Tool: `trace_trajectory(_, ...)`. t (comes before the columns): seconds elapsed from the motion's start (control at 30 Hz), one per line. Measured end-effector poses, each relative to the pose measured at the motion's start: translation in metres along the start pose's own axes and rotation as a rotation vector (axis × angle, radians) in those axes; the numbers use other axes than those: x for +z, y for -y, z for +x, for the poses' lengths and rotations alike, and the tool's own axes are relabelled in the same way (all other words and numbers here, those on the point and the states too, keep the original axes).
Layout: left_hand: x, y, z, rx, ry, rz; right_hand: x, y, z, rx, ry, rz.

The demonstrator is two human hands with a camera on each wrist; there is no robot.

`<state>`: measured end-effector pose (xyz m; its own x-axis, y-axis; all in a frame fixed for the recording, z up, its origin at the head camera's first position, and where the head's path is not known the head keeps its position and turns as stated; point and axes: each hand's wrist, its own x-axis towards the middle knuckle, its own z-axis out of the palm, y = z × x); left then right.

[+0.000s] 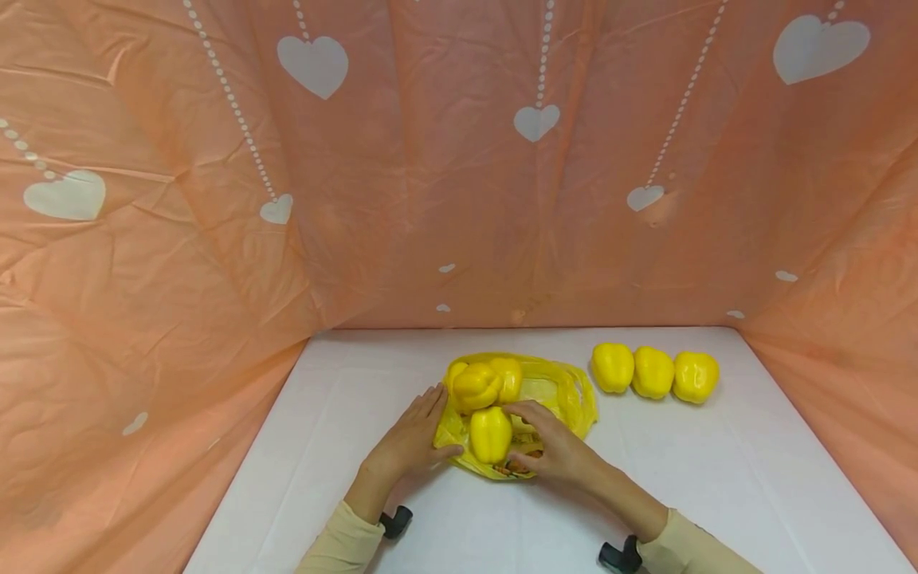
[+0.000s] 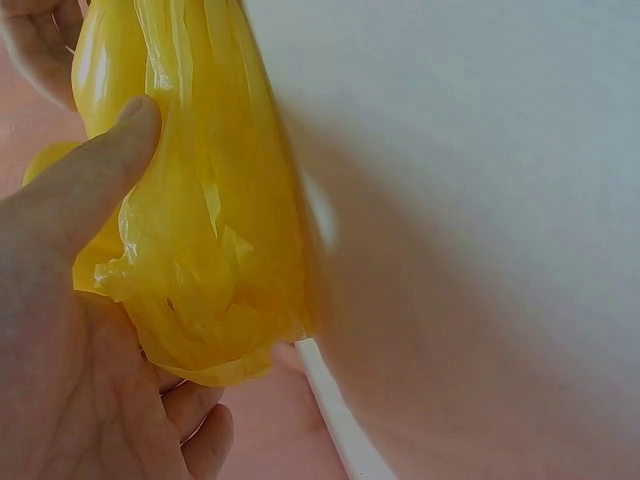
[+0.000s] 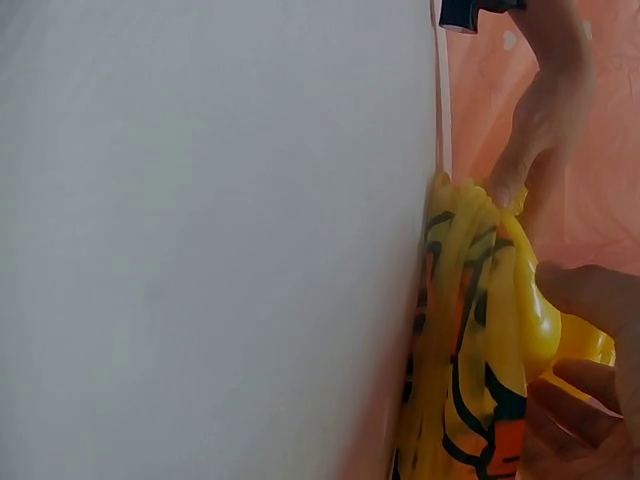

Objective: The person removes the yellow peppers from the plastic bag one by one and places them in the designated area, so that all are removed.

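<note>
A yellow plastic bag (image 1: 543, 391) lies spread on the table with several yellow bell peppers on it, two of them clustered at its back left. One bell pepper (image 1: 491, 435) sits nearer the front. My left hand (image 1: 409, 434) rests along the bag's left edge with straight fingers; its thumb (image 2: 112, 165) touches the crinkled plastic. Around the front pepper's right side, my right hand (image 1: 562, 446) has thumb and fingers apart, their tips at the pepper's edge. The right wrist view shows its thumb (image 3: 575, 288) beside the pepper; the far fingers are partly hidden.
Three yellow bell peppers (image 1: 653, 372) stand in a row at the table's back right. Orange sheeting (image 1: 430, 199) with white hearts encloses the white table (image 1: 344, 375) at the back and sides. Each wrist carries a black mount (image 1: 397, 522).
</note>
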<state>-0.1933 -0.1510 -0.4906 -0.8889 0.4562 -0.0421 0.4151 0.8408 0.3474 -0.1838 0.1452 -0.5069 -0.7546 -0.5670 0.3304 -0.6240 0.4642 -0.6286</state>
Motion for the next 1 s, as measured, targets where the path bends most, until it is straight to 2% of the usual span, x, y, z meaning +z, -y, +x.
trace_trajectory(0.57,0.0000,-0.0006,-0.0011,-0.002,0.004,-0.012,0.0049,0.0052,0.0030,0.017,0.003,-0.057)
trace_trajectory(1.0,0.0022,0.0011,0.0004,-0.007,0.009,0.014,0.0094,0.0052,0.0051,0.045,0.022,-0.091)
